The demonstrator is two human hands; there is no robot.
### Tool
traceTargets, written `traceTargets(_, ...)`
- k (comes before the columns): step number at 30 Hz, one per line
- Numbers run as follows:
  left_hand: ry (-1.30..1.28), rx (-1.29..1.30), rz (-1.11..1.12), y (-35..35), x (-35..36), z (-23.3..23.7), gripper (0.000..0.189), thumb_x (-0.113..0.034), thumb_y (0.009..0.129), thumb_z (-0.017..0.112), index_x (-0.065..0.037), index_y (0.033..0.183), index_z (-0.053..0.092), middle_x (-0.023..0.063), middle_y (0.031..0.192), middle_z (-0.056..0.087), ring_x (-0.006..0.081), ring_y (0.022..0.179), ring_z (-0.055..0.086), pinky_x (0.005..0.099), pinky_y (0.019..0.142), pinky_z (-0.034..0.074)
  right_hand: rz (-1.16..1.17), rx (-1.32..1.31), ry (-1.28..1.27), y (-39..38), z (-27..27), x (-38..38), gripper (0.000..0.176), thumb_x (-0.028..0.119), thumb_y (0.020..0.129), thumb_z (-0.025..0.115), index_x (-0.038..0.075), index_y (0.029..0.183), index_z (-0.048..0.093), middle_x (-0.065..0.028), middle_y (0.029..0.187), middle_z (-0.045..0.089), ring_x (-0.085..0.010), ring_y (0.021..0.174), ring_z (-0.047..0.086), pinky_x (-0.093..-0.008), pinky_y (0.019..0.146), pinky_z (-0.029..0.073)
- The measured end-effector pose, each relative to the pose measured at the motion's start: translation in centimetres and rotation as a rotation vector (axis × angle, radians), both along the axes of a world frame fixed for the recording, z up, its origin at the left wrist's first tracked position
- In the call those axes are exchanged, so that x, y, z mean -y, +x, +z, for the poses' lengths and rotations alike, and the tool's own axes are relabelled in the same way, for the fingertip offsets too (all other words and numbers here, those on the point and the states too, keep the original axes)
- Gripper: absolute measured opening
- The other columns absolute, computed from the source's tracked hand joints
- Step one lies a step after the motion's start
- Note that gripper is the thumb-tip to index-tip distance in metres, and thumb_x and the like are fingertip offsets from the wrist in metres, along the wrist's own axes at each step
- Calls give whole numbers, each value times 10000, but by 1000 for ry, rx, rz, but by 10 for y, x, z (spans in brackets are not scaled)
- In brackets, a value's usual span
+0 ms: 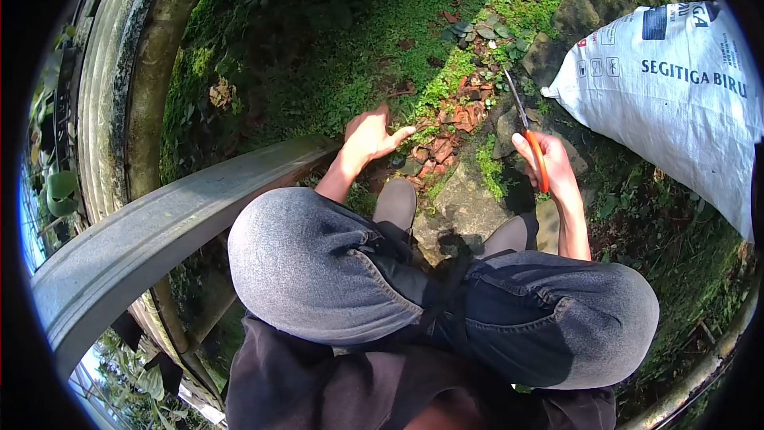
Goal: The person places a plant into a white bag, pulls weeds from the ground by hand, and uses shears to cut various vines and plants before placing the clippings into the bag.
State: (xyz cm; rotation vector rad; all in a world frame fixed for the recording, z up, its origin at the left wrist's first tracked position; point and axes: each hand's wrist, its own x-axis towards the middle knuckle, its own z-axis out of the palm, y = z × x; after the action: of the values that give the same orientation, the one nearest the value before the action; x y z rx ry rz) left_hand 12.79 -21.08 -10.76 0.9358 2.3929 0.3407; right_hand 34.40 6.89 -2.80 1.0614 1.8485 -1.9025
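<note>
My right hand (549, 161) is closed round the orange handles of a pair of scissors (521, 110). Their long metal blades point away from me, up and slightly left, above the stones. My left hand (368, 142) holds nothing that I can see. It hovers low over small green ground plants (334, 87), with the thumb stretched out to the right and the other fingers partly hidden. Just right of its thumb lie broken reddish-brown pieces (463, 118), scattered among the greenery in a strip of sunlight.
A full white sack (660, 95) printed "SEGITIGA BIRU" lies at the right. Flat stones (461, 207) are under and between my shoes. A grey beam (183, 211) runs along my left, beside a curved, weathered post (147, 87).
</note>
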Motion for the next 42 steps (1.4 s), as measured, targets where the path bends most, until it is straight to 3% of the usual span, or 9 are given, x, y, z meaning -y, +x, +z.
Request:
traceTargets(8,-193,-102,-153,12,0,-30,508,-488,921,621,12,830,640,235,737,668,355,759,704,454,646,557,2,-3,-5,-1,6,0,432,448,943,669,139,713,475,86,518,378,-32,390,410,-209,366,348)
traceTargets(9,-86,-74,-147,11,5,-27,417,-364,963,587,14,797,643,231,737,665,387,775,693,475,681,549,-2,3,-1,1,5,-1,433,449,943,668,138,713,474,86,519,378,-33,391,411,-209,367,348)
traceTargets(16,-21,418,-51,-12,6,-18,329,-275,1007,527,33,915,601,257,784,618,392,757,634,476,714,481,7,10,12,2,3,-2,442,456,943,665,135,708,472,82,519,379,-37,393,422,-209,367,352)
traceTargets(20,36,580,-58,-14,11,-29,374,-313,1030,518,6,836,534,81,643,499,174,627,481,387,620,435,10,7,23,2,4,-2,450,462,943,663,132,706,469,78,517,380,-41,391,422,-211,367,355)
traceTargets(23,289,891,64,-16,14,-25,375,-302,1054,501,-78,755,475,-98,671,295,45,612,275,283,526,281,6,7,26,4,4,-3,453,465,942,663,131,706,468,77,516,378,-43,390,422,-212,367,357)
traceTargets(27,320,784,406,-35,13,-3,322,-306,1057,494,-110,801,509,-120,639,350,14,564,269,224,508,231,-1,5,13,3,3,-3,455,467,941,663,129,706,470,75,516,379,-43,392,423,-211,368,357)
traceTargets(30,539,597,328,-50,13,-5,294,-281,988,574,-65,788,557,-53,647,476,70,588,390,288,538,347,7,8,10,2,5,-2,453,468,941,664,130,709,471,75,521,383,-41,396,422,-210,371,357)
traceTargets(36,277,169,326,-25,1,-13,267,-218,901,678,-24,807,520,71,646,558,150,603,505,355,579,432,3,5,6,2,3,-2,448,471,940,663,133,715,475,78,527,384,-39,395,414,-210,370,350)
traceTargets(42,101,27,201,-11,1,-14,221,-164,912,604,-44,1078,522,223,841,670,426,833,657,503,700,500,5,17,5,3,4,-3,450,472,940,663,133,713,473,79,525,382,-38,399,416,-212,372,349)
